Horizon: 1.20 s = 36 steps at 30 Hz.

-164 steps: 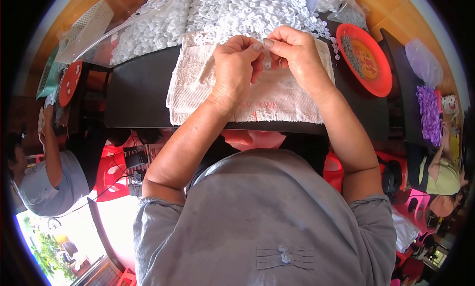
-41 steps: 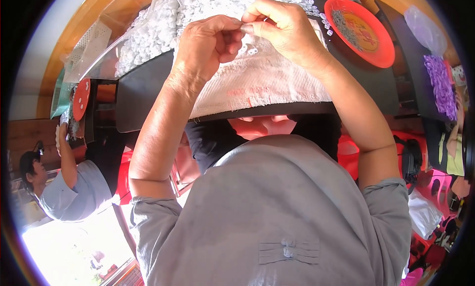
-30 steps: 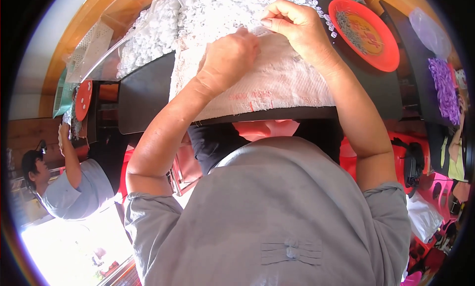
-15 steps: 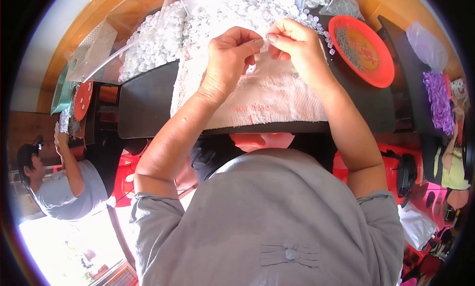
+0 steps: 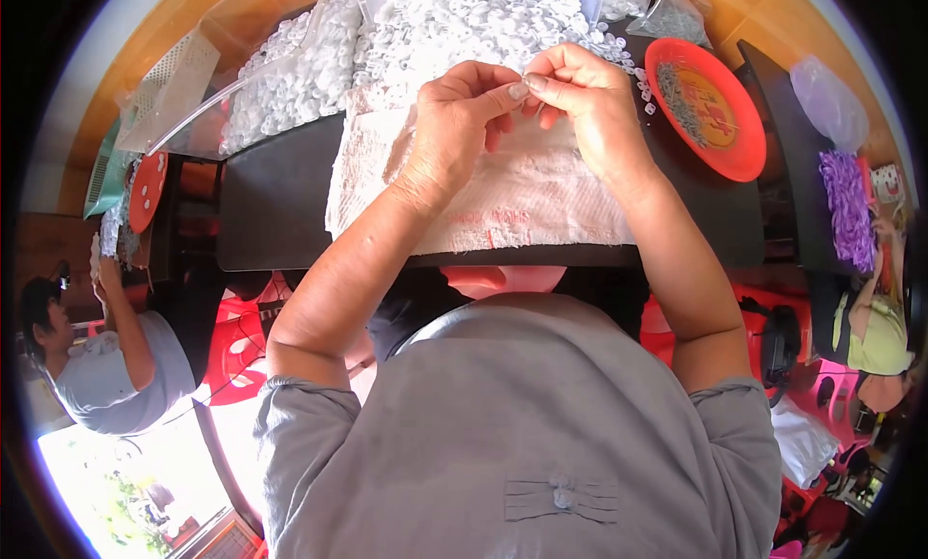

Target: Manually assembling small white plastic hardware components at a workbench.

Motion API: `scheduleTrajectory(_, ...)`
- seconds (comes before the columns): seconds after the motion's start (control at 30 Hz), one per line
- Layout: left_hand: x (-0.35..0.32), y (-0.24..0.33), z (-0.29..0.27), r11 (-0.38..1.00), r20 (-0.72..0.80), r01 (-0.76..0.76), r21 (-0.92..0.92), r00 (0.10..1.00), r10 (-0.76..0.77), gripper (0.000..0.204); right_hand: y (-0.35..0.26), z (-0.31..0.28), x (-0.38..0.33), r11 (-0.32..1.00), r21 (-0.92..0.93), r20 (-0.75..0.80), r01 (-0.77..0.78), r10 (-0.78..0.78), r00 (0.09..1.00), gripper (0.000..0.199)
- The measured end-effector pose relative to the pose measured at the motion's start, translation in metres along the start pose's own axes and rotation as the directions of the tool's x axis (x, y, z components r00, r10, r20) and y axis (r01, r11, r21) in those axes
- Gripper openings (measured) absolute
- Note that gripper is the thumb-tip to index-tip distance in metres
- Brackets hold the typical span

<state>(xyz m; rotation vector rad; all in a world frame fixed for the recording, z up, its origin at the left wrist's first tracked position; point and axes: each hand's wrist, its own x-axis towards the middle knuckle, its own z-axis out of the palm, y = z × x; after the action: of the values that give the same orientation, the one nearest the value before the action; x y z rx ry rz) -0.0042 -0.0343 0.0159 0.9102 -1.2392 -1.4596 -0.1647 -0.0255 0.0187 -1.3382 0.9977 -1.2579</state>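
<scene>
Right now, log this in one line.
left hand, right hand: pinched, fingertips meeting; grip contents: unclear; under: towel; ahead: white pieces; right: red dish

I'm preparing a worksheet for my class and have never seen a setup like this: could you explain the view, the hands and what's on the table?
There is no machine here: a person is working with bare hands. A wide fisheye camera on their head looks down, so edges curve and their grey shirt fills the lower middle.

On the dark table lies a pale cloth. Beyond it is a heap of small white pieces; to the right sits a red tray holding thin grey bits.

The left hand and right hand meet above the cloth, fingertips pinched. Anything between them is too small to make out.
</scene>
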Motion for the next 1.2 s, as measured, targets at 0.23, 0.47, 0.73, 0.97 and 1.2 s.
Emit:
scheduleTrajectory(0.23, -0.003, -0.002, -0.008, 0.998, 0.017, 0.054, -0.027, 0.998, -0.054, 0.011, 0.002, 0.005, -0.002, 0.992, -0.087, -0.029, 0.092, -0.095, 0.995, 0.006)
scheduleTrajectory(0.47, -0.002, -0.002, -0.011, 0.995, 0.01, 0.059, -0.086, 0.998, -0.059, 0.011, 0.007, 0.004, -0.004, 0.83, -0.474, 0.019, 0.295, -0.325, 0.945, 0.006)
scheduleTrajectory(0.73, -0.005, -0.004, -0.01, 0.998, -0.005, 0.037, -0.056, 0.999, -0.038, 0.008, 0.008, 0.006, -0.004, 0.715, -0.582, 0.073, 0.387, -0.428, 0.901, 0.005)
scheduleTrajectory(0.97, -0.006, -0.005, -0.008, 1.0, -0.054, 0.027, 0.01, 0.998, -0.026, 0.008, 0.016, 0.01, 0.0, 0.588, -0.632, 0.106, 0.505, -0.58, 0.808, 0.004)
scheduleTrajectory(1.2, -0.006, -0.006, -0.009, 0.999, -0.076, 0.035, 0.01, 0.997, -0.035, 0.009, 0.011, 0.013, -0.005, 0.71, -0.587, 0.031, 0.389, -0.461, 0.887, 0.003)
